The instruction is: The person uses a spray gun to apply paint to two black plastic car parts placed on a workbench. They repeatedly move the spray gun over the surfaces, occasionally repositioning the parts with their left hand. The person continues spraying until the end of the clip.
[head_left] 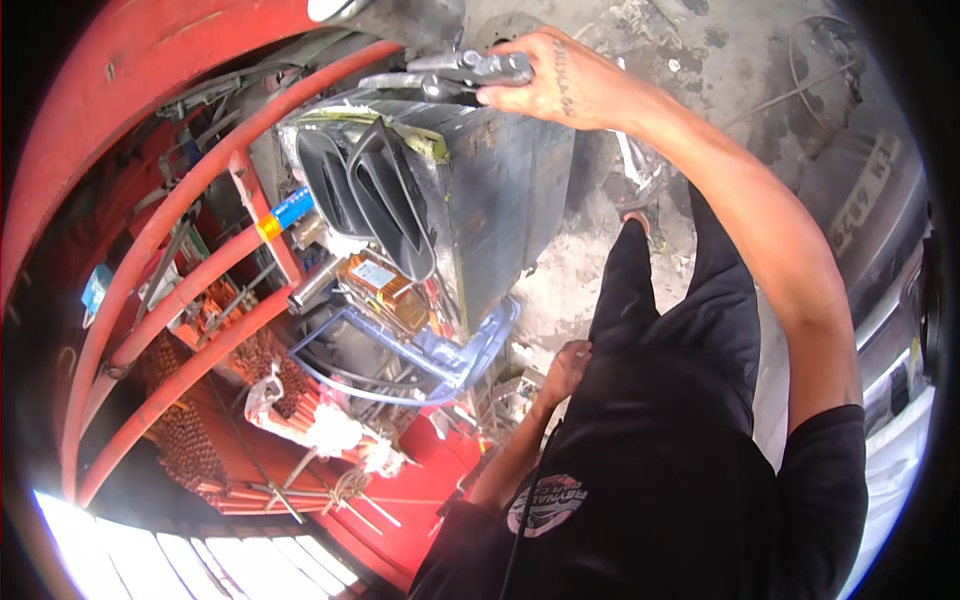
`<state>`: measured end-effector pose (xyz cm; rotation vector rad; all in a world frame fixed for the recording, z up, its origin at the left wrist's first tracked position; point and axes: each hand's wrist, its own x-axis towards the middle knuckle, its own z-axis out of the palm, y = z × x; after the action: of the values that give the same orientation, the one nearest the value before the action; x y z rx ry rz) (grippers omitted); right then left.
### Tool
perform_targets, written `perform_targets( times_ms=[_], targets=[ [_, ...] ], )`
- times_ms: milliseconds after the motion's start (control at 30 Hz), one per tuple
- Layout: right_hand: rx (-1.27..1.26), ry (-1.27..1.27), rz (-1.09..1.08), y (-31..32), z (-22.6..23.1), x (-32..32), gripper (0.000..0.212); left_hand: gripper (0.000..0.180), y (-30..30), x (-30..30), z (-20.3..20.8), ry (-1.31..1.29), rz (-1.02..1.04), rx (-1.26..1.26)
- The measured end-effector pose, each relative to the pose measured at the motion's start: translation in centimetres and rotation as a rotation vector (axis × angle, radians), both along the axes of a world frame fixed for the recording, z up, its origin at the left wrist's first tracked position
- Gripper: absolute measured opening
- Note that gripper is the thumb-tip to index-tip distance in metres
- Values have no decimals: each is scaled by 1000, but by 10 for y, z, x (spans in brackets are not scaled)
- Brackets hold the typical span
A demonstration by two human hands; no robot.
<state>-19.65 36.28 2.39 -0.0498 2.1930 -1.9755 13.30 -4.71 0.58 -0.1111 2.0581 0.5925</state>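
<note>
My right hand [560, 82] is closed around the handles of grey metal locking pliers [462, 74], whose jaws reach leftward over the far edge of a dark, box-shaped stand [510, 200]. On the stand's left side lies a black plastic part with long slots [385, 195], just nearer to me than the pliers. My left hand [567, 370] hangs low against my thigh, away from the pliers. Its fingers are partly hidden by the dark trousers, so whether they are curled or spread does not show.
Bent red tubes [150, 335] arch along the left, one wrapped in blue and yellow. Beside the stand are a brown labelled block [378, 278] and a blue plastic frame [480, 350]. Bundled reddish rods [200, 450] lie lower left. A vehicle [865, 235] stands at right.
</note>
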Motion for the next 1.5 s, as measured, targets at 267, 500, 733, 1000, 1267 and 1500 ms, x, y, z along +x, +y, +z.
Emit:
perform_targets(
  times_ms=[267,500,733,1000,1267,1500],
  targets=[
    [-18,72,86,13,-4,26,53,27,40,10,5,-8,8,19],
    [-116,226,44,-36,5,66,37,29,47,11,2,-70,79,38],
    [-167,88,296,-82,32,154,35,30,11,22,-6,-44,72,94],
    [61,157,-150,-168,59,214,35,28,-73,28,-39,66,-18,223],
    [105,240,-203,-341,90,281,35,25,-223,17,-75,174,-29,396],
    [349,46,-582,-387,123,296,41,24,-283,34,-66,128,-10,389]
  ],
)
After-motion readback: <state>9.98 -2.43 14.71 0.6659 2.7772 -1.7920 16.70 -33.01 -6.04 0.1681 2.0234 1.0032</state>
